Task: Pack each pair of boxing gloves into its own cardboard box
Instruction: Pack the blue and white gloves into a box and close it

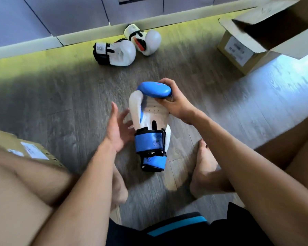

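Centre frame: right hand fingers grip the blue gloves by the padding, stacked as 1 bundle; left hand open-fingered, likely steadying.

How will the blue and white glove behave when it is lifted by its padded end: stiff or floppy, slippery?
The blue and white glove probably holds its shape: its padding looks thick and rounded. Its glossy skin may be slippery. The right hand alone grips its blue end, so it seems light.

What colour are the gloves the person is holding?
Blue and white gloves with black strap edges, seen in the head view.
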